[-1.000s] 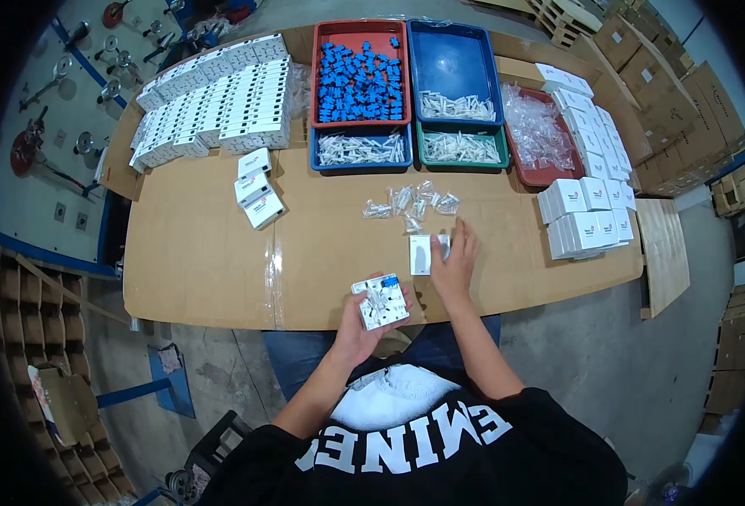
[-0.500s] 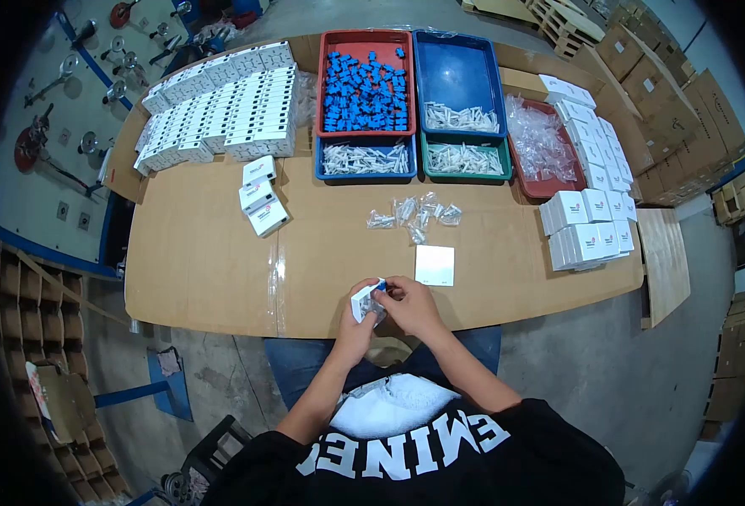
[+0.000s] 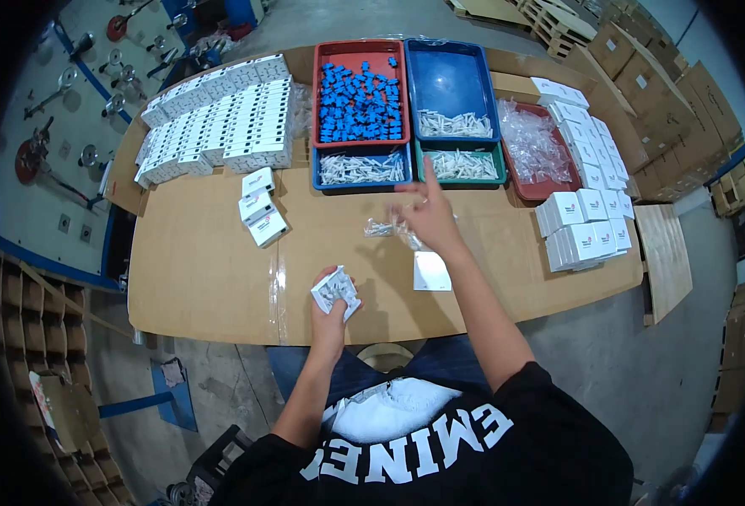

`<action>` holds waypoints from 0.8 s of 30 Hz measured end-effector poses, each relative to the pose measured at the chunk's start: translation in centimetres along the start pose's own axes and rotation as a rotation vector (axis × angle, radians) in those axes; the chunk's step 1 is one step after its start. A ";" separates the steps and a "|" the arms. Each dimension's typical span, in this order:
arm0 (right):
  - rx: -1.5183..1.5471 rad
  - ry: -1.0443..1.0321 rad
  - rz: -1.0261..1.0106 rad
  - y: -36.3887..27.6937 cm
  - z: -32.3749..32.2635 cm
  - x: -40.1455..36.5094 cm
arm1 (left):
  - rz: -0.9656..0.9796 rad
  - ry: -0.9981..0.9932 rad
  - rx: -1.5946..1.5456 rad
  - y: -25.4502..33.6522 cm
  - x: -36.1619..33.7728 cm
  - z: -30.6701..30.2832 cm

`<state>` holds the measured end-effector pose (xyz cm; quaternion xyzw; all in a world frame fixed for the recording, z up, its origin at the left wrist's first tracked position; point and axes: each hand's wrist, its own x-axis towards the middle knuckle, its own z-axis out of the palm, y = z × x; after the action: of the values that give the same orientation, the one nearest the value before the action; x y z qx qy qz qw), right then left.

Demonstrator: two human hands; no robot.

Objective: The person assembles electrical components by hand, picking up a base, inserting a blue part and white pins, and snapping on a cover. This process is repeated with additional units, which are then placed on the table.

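Hands working apart
Left hand (image 3: 328,319) is clamping a white box (image 3: 335,293) at the near edge of the table (image 3: 204,270); right hand (image 3: 429,216) is spreading open over small clear bags (image 3: 381,226); shirt (image 3: 473,455) is showing "EMINE", box logos unreadable.

This is a packing workshop in a factory. A big work table (image 3: 204,270) covered in cardboard holds rows of small white boxes (image 3: 220,118), trays (image 3: 448,80) of blue plastic parts (image 3: 360,93) and little bags (image 3: 381,226). Brown cartons (image 3: 642,84) and wooden pallets (image 3: 562,13) stand on the gray concrete floor (image 3: 608,363).
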<state>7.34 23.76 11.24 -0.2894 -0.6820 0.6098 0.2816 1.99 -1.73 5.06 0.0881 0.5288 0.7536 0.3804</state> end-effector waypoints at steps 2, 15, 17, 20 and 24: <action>0.127 0.120 -0.119 -1.4 -0.2 1.4 | -0.063 0.058 -0.092 -0.9 -0.7 0.2; -0.074 -0.353 0.156 7.3 4.4 -14.2 | -0.005 -0.016 -0.031 -4.9 -1.1 0.5; -0.091 -0.268 0.092 7.1 4.2 -14.4 | 0.043 0.012 0.113 -5.0 -1.2 0.7; -0.073 -0.228 0.132 7.3 3.9 -13.7 | 0.018 0.059 0.147 -5.0 -0.8 0.2; -0.097 0.063 0.117 9.3 1.6 -11.5 | -0.087 0.132 0.075 -4.1 -1.2 0.0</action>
<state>14.36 15.06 1.52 -0.3611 -0.6834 0.5820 0.2527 4.82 -1.92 1.89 0.0293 0.5838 0.7204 0.3733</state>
